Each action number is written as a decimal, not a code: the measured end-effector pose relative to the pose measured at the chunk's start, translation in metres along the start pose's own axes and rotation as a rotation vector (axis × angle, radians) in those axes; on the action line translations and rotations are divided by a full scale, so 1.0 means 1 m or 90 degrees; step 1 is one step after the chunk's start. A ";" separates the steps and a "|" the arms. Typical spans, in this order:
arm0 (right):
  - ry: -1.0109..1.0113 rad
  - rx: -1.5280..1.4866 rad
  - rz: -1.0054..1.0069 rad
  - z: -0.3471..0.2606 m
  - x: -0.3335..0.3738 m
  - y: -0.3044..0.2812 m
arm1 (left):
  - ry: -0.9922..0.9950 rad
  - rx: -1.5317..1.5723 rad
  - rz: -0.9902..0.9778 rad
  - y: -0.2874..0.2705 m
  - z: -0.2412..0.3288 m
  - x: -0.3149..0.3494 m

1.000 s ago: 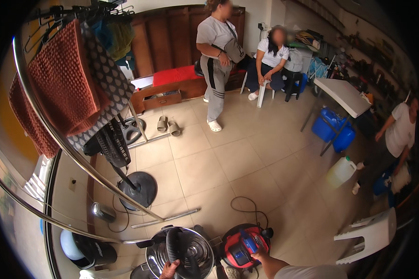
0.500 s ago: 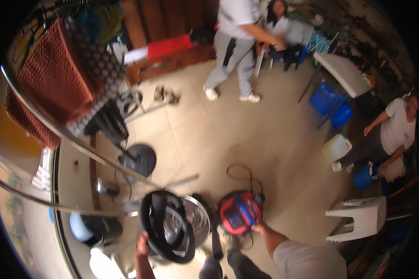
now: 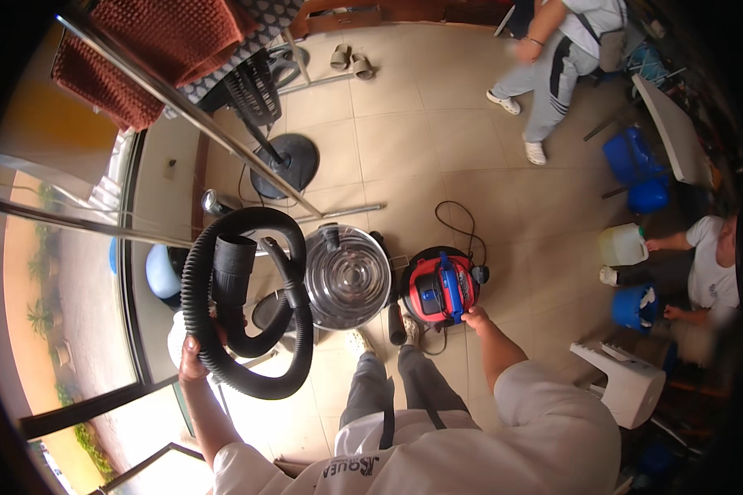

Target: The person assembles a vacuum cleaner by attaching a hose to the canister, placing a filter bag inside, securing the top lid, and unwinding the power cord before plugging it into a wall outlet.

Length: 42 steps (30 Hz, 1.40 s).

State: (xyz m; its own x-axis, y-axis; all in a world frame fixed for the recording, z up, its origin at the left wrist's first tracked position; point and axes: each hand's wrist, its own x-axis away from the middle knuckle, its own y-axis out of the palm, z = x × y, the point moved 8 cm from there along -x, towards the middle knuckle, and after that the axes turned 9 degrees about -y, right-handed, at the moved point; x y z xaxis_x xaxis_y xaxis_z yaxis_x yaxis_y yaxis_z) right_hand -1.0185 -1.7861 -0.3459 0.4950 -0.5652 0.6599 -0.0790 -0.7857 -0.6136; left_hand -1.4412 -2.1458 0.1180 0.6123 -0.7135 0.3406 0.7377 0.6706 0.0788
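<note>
In my left hand (image 3: 191,361) is a coiled black ribbed vacuum hose (image 3: 297,363), lifted at my left side; its wide black end piece hangs inside the loop. My fingers are closed on the coil's outer edge. My right hand (image 3: 475,318) grips the blue handle of a red and black vacuum motor head (image 3: 425,285), in front of me to the right. A black cord (image 3: 462,216) loops out beyond the head. Between hose and head stands a shiny metal vacuum tank (image 3: 347,276), its ringed inside showing from above.
A metal rack (image 3: 210,136) with brown towels (image 3: 157,66) stands at left, beside a round black base (image 3: 293,165). Sandals (image 3: 351,62) lie far off. At right are a white stool (image 3: 627,384), a blue bucket (image 3: 633,305), a jug (image 3: 623,245) and two people.
My view has tipped downward and turned, bringing my torso into sight. The standing person now appears farther right. Both my hands keep their holds on the hose and the motor head.
</note>
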 end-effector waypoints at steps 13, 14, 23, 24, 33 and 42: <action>-0.051 0.055 -0.086 -0.021 0.012 -0.006 | -0.333 -0.089 0.213 -0.033 -0.064 0.165; -0.084 0.076 -0.061 -0.030 0.016 -0.004 | -0.354 -0.090 0.217 -0.038 -0.072 0.176; -0.105 0.041 -0.061 -0.033 0.051 -0.010 | -0.381 -0.026 0.312 -0.086 -0.141 0.218; -0.084 0.030 -0.026 -0.023 0.055 -0.009 | -0.349 0.011 0.312 -0.086 -0.144 0.217; -0.234 0.108 -0.075 -0.141 0.131 0.041 | -0.096 0.208 0.275 -0.089 -0.186 0.181; -0.744 -0.161 -0.256 -0.471 0.351 0.068 | 0.038 0.260 0.236 -0.070 -0.158 0.166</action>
State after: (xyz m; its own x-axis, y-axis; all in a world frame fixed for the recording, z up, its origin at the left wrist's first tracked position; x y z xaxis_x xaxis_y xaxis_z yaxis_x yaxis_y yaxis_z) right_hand -1.2573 -2.1565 0.0483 0.9804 0.1820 -0.0759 0.1550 -0.9492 -0.2740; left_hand -1.3461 -2.3439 0.0210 0.8339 -0.4164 0.3622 0.3063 0.8952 0.3238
